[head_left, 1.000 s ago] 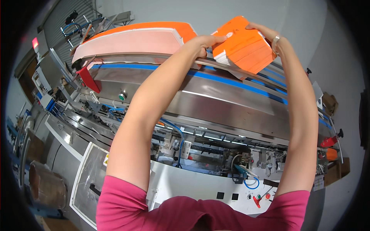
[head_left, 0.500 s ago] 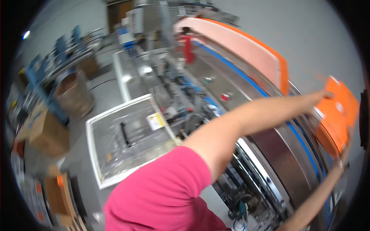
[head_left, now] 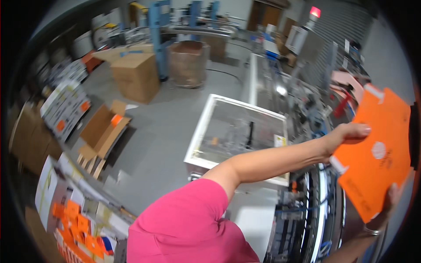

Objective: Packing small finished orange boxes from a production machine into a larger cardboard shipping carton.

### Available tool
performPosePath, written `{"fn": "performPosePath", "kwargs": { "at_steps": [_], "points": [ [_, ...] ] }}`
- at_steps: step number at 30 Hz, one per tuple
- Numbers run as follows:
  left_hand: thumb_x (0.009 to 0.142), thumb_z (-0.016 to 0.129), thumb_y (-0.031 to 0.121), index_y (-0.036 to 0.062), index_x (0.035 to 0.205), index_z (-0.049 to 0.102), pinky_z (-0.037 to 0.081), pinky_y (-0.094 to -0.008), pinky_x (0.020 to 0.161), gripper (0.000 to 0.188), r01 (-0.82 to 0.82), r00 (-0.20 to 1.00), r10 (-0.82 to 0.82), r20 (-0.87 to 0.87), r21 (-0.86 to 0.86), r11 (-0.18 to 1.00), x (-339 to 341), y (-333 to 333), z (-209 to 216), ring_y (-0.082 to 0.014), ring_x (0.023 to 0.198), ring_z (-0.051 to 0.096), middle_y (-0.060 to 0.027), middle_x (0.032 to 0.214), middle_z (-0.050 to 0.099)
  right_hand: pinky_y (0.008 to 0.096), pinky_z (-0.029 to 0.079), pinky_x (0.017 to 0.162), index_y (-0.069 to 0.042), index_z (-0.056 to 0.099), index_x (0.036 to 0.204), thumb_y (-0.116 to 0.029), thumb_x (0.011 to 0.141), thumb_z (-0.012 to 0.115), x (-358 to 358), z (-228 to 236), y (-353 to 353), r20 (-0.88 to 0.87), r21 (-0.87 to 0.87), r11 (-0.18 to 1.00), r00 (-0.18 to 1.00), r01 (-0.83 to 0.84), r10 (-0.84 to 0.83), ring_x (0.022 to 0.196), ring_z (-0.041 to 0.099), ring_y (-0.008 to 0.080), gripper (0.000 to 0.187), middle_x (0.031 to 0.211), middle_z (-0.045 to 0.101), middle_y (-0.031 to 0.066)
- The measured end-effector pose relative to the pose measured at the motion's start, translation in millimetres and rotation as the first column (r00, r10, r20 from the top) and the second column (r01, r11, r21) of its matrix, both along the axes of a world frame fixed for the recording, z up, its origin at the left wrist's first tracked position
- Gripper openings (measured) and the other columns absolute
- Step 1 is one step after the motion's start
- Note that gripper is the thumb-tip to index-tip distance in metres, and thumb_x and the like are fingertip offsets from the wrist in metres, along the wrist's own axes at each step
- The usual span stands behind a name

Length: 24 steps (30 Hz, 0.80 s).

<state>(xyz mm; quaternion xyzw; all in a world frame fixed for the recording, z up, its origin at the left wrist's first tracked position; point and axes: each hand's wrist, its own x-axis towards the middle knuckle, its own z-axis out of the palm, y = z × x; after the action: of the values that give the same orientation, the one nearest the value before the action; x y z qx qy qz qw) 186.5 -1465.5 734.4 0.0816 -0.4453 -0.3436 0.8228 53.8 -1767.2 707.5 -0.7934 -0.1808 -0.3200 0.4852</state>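
A stack of flat orange carton blanks (head_left: 370, 149) with white edge tabs is held up at the right. My left hand (head_left: 348, 136) grips its left edge, the thumb lying over the front face and the fingers behind. At the lower right edge my right hand (head_left: 387, 208), with a bracelet at the wrist, clasps the same stack; its fingers are partly hidden and blurred. My left arm reaches across in front of a machine with a white-framed clear cover (head_left: 239, 127).
Machine rails (head_left: 302, 215) run below my arms. On the left floor lie an open carton (head_left: 98, 129) and a bin of orange pieces (head_left: 48, 193). Farther back stand a tall brown box (head_left: 133, 76) and a plastic-wrapped drum (head_left: 188, 63). A red lamp (head_left: 315, 12) glows at the far right.
The view has swung left, bringing the floor boxes and bin in. Both hands still hold the orange stack, now turned with its broad face toward me and away from the machine's side rail.
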Motion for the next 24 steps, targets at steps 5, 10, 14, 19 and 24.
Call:
{"fn": "performPosePath", "kwargs": {
  "at_steps": [5, 10, 14, 19, 24],
  "points": [
    [0.085, 0.052, 0.028, -0.0010, 0.120, 0.044, 0.045, -0.0337, 0.089, 0.046, -0.320, 0.919, 0.333, -0.212, 0.094, 0.943, 8, 154, -87, -0.0211, 0.102, 0.056, -0.0125, 0.113, 0.055, 0.0390, 0.023, 0.104, -0.005, 0.019, 0.139, -0.049, 0.060, 0.067, 97, 12, 261, -0.170, 0.195, 0.945, 0.940, -0.262, 0.296, 0.127, 0.028, 0.0286, 0.103, 0.138, 0.028, 0.0135],
    [0.086, 0.051, 0.023, -0.0020, 0.120, 0.043, 0.048, -0.0338, 0.087, 0.043, -0.648, 0.656, 0.696, -0.293, 0.254, 0.718, -22, 311, -116, -0.0216, 0.101, 0.057, -0.0135, 0.113, 0.055, 0.0338, 0.026, 0.102, -0.007, 0.013, 0.141, -0.044, 0.068, 0.061, 174, -53, 389, -0.463, 0.381, 0.737, 0.575, -0.558, 0.675, 0.126, 0.032, 0.0224, 0.095, 0.136, 0.033, 0.0125],
    [0.084, 0.054, 0.022, -0.0017, 0.122, 0.039, 0.046, -0.0340, 0.088, 0.047, -0.777, 0.424, 0.856, -0.297, 0.365, 0.512, -27, 427, -153, -0.0215, 0.104, 0.055, -0.0127, 0.116, 0.052, 0.0295, 0.030, 0.097, -0.007, 0.009, 0.141, -0.047, 0.069, 0.063, 219, -76, 523, -0.633, 0.359, 0.550, 0.236, -0.754, 0.737, 0.116, 0.039, 0.0165, 0.099, 0.130, 0.038, 0.0100],
    [0.076, 0.067, 0.027, -0.0057, 0.124, 0.022, 0.047, -0.0324, 0.086, 0.073, -0.780, -0.009, 0.971, -0.239, 0.609, 0.143, -43, 558, -200, -0.0235, 0.108, 0.049, -0.0184, 0.116, 0.042, 0.0323, 0.027, 0.102, -0.001, 0.020, 0.137, -0.031, 0.079, 0.063, 240, -130, 687, -0.665, 0.592, 0.417, -0.126, -0.690, 0.736, 0.123, 0.036, 0.0207, 0.078, 0.134, 0.037, 0.0099],
    [0.077, 0.066, 0.023, -0.0050, 0.105, 0.050, 0.051, -0.0301, 0.075, 0.043, -0.725, -0.202, 0.956, -0.211, 0.689, -0.001, -34, 647, -226, -0.0175, 0.084, 0.061, -0.0121, 0.095, 0.059, 0.0318, 0.042, 0.092, 0.001, 0.041, 0.124, -0.030, 0.077, 0.063, 281, -196, 810, -0.644, 0.748, 0.403, -0.428, -0.528, 0.634, 0.109, 0.052, 0.0205, 0.061, 0.121, 0.051, 0.0106]
  ]
}}
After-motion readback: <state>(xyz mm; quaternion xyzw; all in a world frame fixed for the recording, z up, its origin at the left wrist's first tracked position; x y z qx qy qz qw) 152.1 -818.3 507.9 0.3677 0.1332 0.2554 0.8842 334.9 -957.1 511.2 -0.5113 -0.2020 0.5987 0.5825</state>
